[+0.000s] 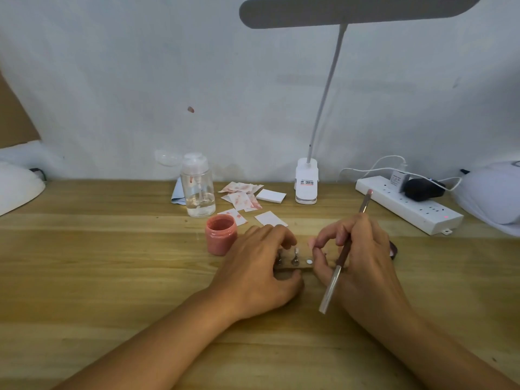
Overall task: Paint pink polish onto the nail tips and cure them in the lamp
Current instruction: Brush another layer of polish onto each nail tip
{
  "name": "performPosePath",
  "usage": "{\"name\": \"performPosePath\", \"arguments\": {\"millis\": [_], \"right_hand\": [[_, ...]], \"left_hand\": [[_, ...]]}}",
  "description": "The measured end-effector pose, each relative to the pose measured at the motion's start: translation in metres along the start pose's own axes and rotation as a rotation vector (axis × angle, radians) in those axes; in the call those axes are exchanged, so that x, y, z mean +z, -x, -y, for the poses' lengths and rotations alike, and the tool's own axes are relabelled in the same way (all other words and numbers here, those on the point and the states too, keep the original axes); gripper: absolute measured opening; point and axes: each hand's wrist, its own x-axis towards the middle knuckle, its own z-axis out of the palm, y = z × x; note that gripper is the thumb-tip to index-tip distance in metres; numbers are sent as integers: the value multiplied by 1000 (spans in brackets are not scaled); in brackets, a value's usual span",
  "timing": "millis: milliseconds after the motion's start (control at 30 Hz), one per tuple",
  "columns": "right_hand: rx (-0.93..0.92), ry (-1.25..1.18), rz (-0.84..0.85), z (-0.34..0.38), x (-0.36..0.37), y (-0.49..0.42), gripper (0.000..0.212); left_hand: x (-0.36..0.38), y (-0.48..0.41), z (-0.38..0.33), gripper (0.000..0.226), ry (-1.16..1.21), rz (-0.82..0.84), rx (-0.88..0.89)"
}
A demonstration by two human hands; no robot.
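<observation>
Clamped round the brush (342, 263), the right hand (363, 257) carries it shaft-up, pink bristles pointing toward the upper right of the frame. The same hand's thumb and forefinger are pinched together on what I read as a pink-coated nail tip (311, 243), held just above the wooden holder (305, 266) at centre frame. The left hand (259, 266) grips that holder's left end, fingers curled over the far edge and thumb on the near edge, steadying it on the table (112, 263).

From my seat I judge the painting partly done: this one tip looks coloured, and the holder shows small metal stands and a round white pad, though the hands hide the rest. The open polish jar (221, 235) stands just left of the left hand, so more coating seems likely. Curing is still to come. White domed curing lamps sit at the far left edge (17, 190) and far right edge (492, 192), well apart from the holder; I cannot see inside either.
</observation>
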Motion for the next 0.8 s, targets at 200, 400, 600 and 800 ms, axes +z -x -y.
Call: {"name": "performPosePath", "arguments": {"millis": [200, 400, 600, 800], "right_hand": [[-38, -54, -43, 0, 0, 0, 40], [-19, -113, -72, -4, 2, 1, 38], [-53, -99, -78, -1, 1, 0, 30], [-44, -74, -61, 0, 1, -1, 35]], "left_hand": [[-2, -4, -1, 18, 206, -171, 62], [-3, -8, -10, 16, 391, -127, -14], [-1, -7, -13, 10, 471, -134, -59], [-1, -8, -12, 5, 506, -145, -83]]}}
